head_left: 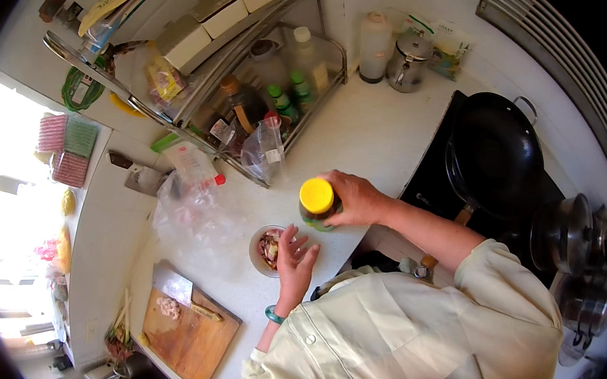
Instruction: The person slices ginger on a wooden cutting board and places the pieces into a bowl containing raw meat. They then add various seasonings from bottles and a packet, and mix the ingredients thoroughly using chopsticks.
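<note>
My right hand (361,198) grips a dark jar with a yellow lid (317,195), holding it upright beside the bowl; whether it touches the counter I cannot tell. A small bowl (254,264) stands on the white counter, with pale and reddish cut pieces (268,247) and dark liquid inside. My left hand (295,263) wears a green bangle at the wrist. Its fingers are spread and hold nothing; they cover the right side of the bowl.
A wooden cutting board (203,351) bears a cleaver (174,285) and minced pale food (168,308). Plastic bags (196,211) lie near another knife (141,178). A metal rack (310,129) holds several bottles. A black wok (498,154) sits on the cooktop at right.
</note>
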Demonstrator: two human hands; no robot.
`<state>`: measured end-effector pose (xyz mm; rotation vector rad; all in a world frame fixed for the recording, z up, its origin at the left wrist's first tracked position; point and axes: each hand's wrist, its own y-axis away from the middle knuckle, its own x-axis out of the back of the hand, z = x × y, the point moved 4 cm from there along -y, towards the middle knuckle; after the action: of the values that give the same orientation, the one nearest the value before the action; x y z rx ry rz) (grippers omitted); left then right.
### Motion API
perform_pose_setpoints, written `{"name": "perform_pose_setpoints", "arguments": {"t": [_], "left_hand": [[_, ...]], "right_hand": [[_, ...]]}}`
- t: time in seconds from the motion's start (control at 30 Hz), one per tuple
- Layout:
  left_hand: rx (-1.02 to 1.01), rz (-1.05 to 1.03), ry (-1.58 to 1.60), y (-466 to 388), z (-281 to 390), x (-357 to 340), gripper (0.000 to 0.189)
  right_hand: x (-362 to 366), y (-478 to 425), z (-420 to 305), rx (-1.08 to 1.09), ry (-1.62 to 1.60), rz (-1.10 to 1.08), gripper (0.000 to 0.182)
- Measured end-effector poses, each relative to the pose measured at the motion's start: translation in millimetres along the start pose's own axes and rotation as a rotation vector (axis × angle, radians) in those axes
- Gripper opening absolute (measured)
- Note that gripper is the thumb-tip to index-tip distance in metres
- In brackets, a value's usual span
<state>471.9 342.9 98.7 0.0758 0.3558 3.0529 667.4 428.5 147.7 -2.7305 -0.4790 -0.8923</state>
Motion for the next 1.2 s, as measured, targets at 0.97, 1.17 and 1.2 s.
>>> {"name": "perform_pose_setpoints", "arguments": {"t": [0.97, 1.17, 1.2], "left_hand": [[0.199, 0.154, 0.194, 17.3, -5.5, -2.8, 0.044], [0.197, 0.133, 0.197, 18.7, -1.1, -5.6, 0.044], [0.192, 0.126, 0.191, 18.5, 0.3, -6.6, 0.044]], "right_hand": [[175.6, -123.9, 171.2, -0.131, 0.041, 0.568, 0.064], [220.9, -135.8, 198.8, -0.325, 0.07, 0.927, 0.078], [228.0, -145.5, 208.5, -0.327, 0.066, 0.938, 0.083]]}}
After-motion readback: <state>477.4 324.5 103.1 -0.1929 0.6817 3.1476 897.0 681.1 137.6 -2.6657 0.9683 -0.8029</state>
